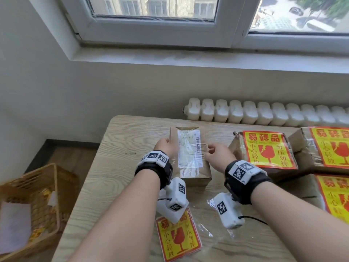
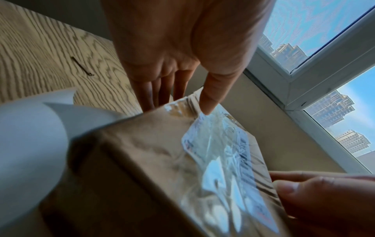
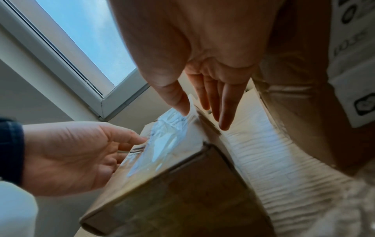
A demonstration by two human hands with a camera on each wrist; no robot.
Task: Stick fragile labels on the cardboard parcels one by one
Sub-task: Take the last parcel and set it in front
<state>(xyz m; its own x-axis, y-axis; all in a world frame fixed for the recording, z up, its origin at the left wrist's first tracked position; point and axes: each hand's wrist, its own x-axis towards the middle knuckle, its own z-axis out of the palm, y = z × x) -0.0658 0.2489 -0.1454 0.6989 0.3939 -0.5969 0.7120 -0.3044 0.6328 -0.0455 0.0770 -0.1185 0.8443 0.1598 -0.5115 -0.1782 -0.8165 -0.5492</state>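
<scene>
A small brown parcel (image 1: 190, 157) sits on the pale wood-grain surface (image 1: 105, 186), a white shipping slip (image 1: 189, 148) under clear tape on its top. The person has a hand at each side of it. The left hand (image 1: 164, 146) is at the parcel's left edge, fingers straight and reaching down beside it, the thumb resting on top near the slip's corner. The right hand (image 1: 217, 154) is at the right edge, fingers loosely extended along the side, thumb touching the top edge; neither hand is curled round the box. No red-and-yellow label is on this parcel. A stack of fragile labels (image 1: 177, 237) lies near the front edge of the surface, close to the person, with a torn clear wrapper (image 1: 209, 229) just beside it. To the right, three parcels (image 1: 264, 150) already wear the big yellow labels. A wicker basket (image 1: 37, 205) with scraps of backing paper stands on the floor to the left, and a white radiator (image 1: 264, 114) runs under the window.
</scene>
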